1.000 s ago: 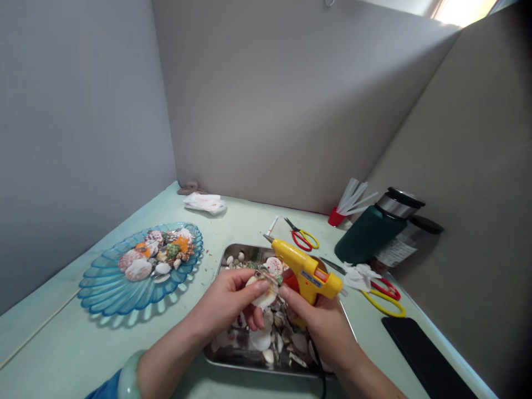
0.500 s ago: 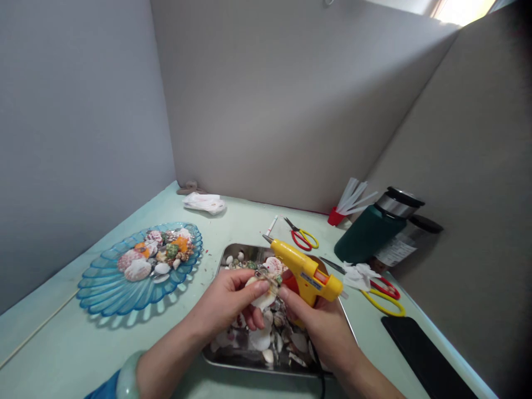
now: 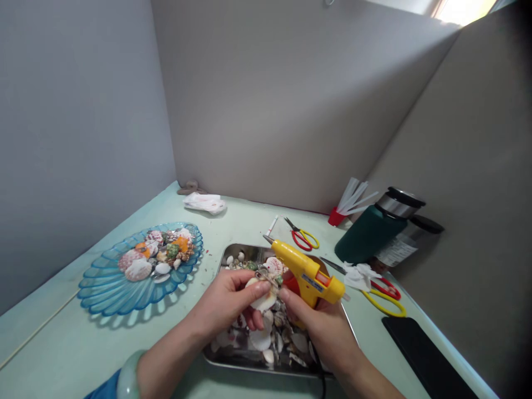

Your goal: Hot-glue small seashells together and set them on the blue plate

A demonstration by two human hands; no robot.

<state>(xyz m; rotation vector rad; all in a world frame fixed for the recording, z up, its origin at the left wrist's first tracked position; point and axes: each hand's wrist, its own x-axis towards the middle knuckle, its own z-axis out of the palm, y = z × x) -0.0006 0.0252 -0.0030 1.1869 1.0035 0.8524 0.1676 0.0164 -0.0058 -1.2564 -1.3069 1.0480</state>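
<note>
My left hand (image 3: 239, 296) pinches a pale scallop shell (image 3: 265, 301) with small shells and a bit of metal on its face. Curled round a yellow glue gun (image 3: 301, 267), my right hand (image 3: 322, 327) has its thumb at the right edge of that shell. The gun's nozzle points up and to the left, away from the shell. Below both hands lies a metal tray (image 3: 233, 363) holding many loose shells. Its middle is partly hidden by my hands. A black cord runs down from the glue gun.
On the left stands a blue glass dish (image 3: 112, 291) with shells. Red-and-yellow scissors (image 3: 305, 238) lie behind the tray, another pair (image 3: 382, 302) to its right. A green bottle (image 3: 369, 233), a red cup (image 3: 336, 216) of glue sticks and a black phone-like slab (image 3: 424, 354) are on the right.
Almost nothing differs. Both hands keep the same hold on the scallop shell and glue gun, and the view has shifted very slightly.
</note>
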